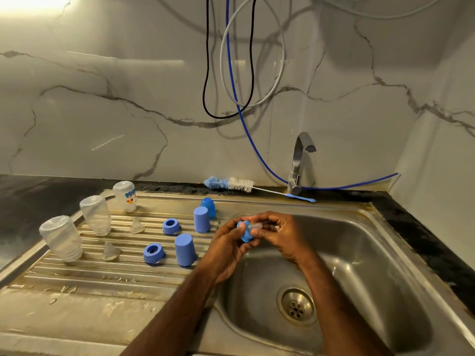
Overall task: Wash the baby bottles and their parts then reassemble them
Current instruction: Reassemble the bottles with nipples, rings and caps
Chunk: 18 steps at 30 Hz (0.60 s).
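Note:
Over the sink's left rim my left hand (227, 246) grips a blue screw ring (246, 235). My right hand (280, 233) pinches a clear teat (254, 225) that sits in that ring. Three clear bottles stand upside down on the draining board: near (61, 238), middle (95, 215) and far with a printed label (125, 196). Two loose teats (110, 251) (137, 225), two blue rings (153, 253) (171, 226) and three blue caps (185, 250) (202, 219) (208, 207) lie beside them.
The steel sink basin (359, 253) with its drain (297, 304) lies under my hands. A tap (299, 163) stands behind it, not running. A blue-white bottle brush (231, 184) lies along the back ledge. Cables and a blue hose (236, 93) hang on the marble wall.

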Each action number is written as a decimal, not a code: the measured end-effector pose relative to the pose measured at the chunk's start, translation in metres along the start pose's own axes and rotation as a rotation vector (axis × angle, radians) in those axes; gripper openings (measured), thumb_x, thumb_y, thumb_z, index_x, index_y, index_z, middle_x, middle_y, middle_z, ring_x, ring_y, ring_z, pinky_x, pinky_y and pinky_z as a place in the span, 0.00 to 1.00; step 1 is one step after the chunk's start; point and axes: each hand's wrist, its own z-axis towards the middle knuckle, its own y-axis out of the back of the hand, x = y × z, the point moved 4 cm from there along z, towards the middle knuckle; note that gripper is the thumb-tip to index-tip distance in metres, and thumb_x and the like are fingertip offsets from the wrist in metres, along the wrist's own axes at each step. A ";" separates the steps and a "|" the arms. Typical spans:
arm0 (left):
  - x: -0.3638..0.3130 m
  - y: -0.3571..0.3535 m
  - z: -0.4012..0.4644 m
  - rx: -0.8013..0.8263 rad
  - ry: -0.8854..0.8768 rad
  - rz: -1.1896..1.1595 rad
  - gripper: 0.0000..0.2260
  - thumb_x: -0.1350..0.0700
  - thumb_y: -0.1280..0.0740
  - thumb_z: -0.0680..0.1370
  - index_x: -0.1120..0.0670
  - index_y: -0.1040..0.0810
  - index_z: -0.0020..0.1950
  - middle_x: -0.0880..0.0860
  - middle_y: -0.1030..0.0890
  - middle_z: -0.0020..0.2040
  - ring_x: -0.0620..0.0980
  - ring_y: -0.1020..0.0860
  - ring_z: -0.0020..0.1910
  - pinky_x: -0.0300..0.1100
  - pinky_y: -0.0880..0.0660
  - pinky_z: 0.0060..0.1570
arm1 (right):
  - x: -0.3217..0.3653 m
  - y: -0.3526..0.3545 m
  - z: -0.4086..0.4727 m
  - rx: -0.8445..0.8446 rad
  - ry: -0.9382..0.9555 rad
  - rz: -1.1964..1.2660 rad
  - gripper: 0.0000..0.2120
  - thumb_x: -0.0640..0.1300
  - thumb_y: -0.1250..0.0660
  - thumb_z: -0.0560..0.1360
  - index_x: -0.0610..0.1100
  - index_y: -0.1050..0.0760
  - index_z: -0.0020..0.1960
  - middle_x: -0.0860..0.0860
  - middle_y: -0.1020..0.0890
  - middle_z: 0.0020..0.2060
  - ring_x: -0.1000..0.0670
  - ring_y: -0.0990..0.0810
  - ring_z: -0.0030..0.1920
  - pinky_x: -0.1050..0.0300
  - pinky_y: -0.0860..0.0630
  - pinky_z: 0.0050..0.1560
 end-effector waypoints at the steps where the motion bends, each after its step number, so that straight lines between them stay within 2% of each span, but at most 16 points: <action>1: 0.000 0.001 0.001 -0.001 -0.012 -0.004 0.15 0.61 0.36 0.80 0.62 0.25 0.66 0.65 0.20 0.64 0.61 0.19 0.61 0.49 0.17 0.55 | 0.000 0.000 0.000 0.013 -0.016 -0.025 0.19 0.35 0.21 0.69 0.49 0.17 0.57 0.52 0.14 0.51 0.50 0.15 0.54 0.58 0.18 0.52; 4: 0.001 0.004 0.003 0.008 -0.020 -0.064 0.15 0.63 0.34 0.76 0.60 0.24 0.63 0.63 0.20 0.64 0.63 0.20 0.64 0.52 0.19 0.58 | -0.001 0.002 0.001 -0.040 -0.040 -0.133 0.26 0.39 0.18 0.66 0.50 0.20 0.61 0.53 0.15 0.53 0.53 0.16 0.54 0.57 0.18 0.54; 7: 0.001 0.006 0.006 -0.007 -0.030 -0.057 0.14 0.66 0.35 0.76 0.58 0.22 0.61 0.63 0.20 0.64 0.63 0.20 0.63 0.55 0.21 0.60 | 0.001 0.004 0.002 -0.104 0.012 -0.271 0.21 0.41 0.19 0.67 0.51 0.18 0.58 0.54 0.16 0.54 0.53 0.18 0.54 0.62 0.20 0.53; 11: -0.001 0.006 0.006 0.015 -0.065 -0.014 0.18 0.65 0.33 0.74 0.57 0.23 0.64 0.60 0.19 0.63 0.62 0.20 0.64 0.55 0.22 0.61 | 0.004 0.002 0.002 -0.090 0.025 -0.191 0.16 0.36 0.22 0.70 0.53 0.17 0.51 0.57 0.14 0.49 0.56 0.15 0.50 0.63 0.20 0.51; 14: -0.001 0.008 0.005 0.005 -0.065 0.060 0.18 0.58 0.31 0.76 0.58 0.23 0.66 0.61 0.18 0.62 0.60 0.18 0.60 0.51 0.17 0.53 | 0.007 -0.001 0.001 -0.071 0.043 -0.178 0.14 0.34 0.24 0.72 0.49 0.16 0.53 0.55 0.13 0.48 0.55 0.15 0.50 0.60 0.19 0.53; 16: -0.001 0.008 0.004 0.009 -0.032 0.136 0.20 0.50 0.32 0.78 0.60 0.24 0.66 0.63 0.17 0.56 0.58 0.16 0.50 0.45 0.16 0.42 | 0.010 -0.003 0.001 -0.040 0.062 -0.192 0.15 0.33 0.25 0.72 0.49 0.17 0.54 0.56 0.15 0.51 0.58 0.16 0.51 0.63 0.20 0.51; 18: 0.001 0.009 0.002 0.014 0.043 0.235 0.25 0.41 0.35 0.79 0.60 0.24 0.65 0.62 0.18 0.48 0.53 0.19 0.39 0.40 0.20 0.35 | 0.011 -0.003 0.000 -0.009 0.066 -0.209 0.15 0.33 0.25 0.72 0.49 0.16 0.54 0.56 0.15 0.51 0.58 0.17 0.52 0.65 0.21 0.50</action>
